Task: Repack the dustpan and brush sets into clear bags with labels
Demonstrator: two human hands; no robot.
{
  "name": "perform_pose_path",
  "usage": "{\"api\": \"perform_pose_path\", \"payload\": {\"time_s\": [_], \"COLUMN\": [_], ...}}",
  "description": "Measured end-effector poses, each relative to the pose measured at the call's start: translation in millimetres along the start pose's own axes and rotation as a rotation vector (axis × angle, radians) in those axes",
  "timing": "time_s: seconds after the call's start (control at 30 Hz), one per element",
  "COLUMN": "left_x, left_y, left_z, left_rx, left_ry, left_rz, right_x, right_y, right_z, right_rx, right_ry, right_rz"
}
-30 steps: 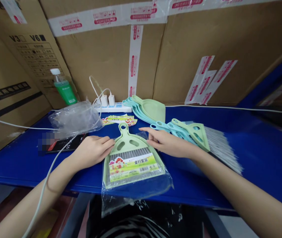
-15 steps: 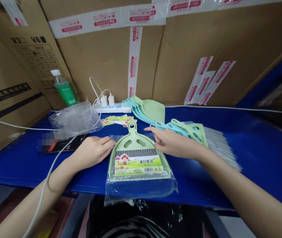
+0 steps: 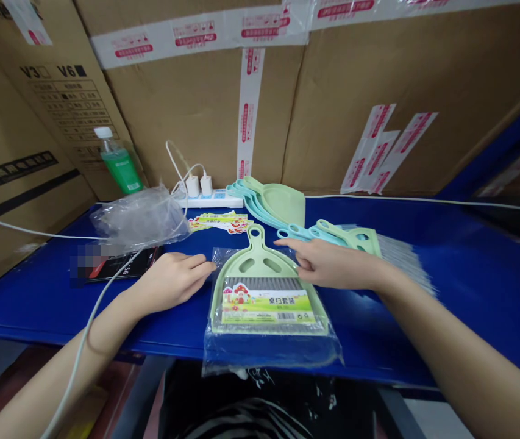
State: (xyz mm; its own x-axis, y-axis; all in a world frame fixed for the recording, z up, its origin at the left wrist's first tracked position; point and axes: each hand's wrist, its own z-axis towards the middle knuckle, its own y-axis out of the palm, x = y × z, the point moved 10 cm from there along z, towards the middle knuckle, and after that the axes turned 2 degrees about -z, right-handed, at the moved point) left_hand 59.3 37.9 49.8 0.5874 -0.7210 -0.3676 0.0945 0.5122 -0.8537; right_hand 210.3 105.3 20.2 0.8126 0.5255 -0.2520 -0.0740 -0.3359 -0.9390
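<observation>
A light green dustpan and brush set lies on the blue table inside a clear plastic bag, its handle end pointing away from me. A printed card with mushrooms covers part of the grey bristles. At the bag's upper left edge, my left hand is closed, thumb and fingers pinched on the plastic. My right hand is at the upper right edge with its index finger stretched out; the other fingers are curled in on the bag's side, their grip partly hidden.
Behind stand stacked dustpans, with loose brushes to the right. Printed cards lie near a power strip. Crumpled plastic bags and a green bottle are at left. A white cable crosses my left forearm.
The bagged dustpan set has slid a little to the right. My right hand has shifted right with it, while my left hand has barely moved.
</observation>
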Motion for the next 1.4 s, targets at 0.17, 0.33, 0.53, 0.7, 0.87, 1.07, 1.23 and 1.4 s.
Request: {"api": "perform_pose_path", "payload": {"time_s": [0.17,0.33,0.53,0.7,0.87,1.07,1.23,1.4], "left_x": [1.5,3.6,4.3,3.3,3.7,3.4,2.6,2.7], "left_y": [-1.5,-1.4,-2.5,-0.2,-0.3,0.4,2.1,2.8], "left_z": [0.2,0.7,0.8,0.1,-0.1,-0.3,-1.2,-1.1], "left_rx": [0.011,0.005,0.014,-0.003,0.004,-0.018,-0.027,-0.026], "left_ry": [0.015,0.036,0.045,0.037,0.044,0.026,0.024,0.028], "left_rz": [-0.024,-0.051,-0.046,-0.054,-0.080,-0.092,-0.089,-0.092], "right_x": [-0.9,-1.0,-1.0,-2.2,0.6,1.8,2.3,2.5], "right_y": [1.8,2.3,1.3,2.1,2.5,3.1,3.1,4.5], "right_z": [-0.6,-1.7,-1.1,-0.3,0.5,0.7,0.9,0.7], "right_rx": [-0.033,-0.039,-0.011,-0.018,-0.025,-0.015,-0.013,-0.027], "right_ry": [-0.003,0.003,-0.021,-0.034,-0.001,-0.007,-0.014,-0.008], "right_rz": [0.003,-0.010,-0.021,-0.008,-0.025,-0.013,0.004,-0.017]}}
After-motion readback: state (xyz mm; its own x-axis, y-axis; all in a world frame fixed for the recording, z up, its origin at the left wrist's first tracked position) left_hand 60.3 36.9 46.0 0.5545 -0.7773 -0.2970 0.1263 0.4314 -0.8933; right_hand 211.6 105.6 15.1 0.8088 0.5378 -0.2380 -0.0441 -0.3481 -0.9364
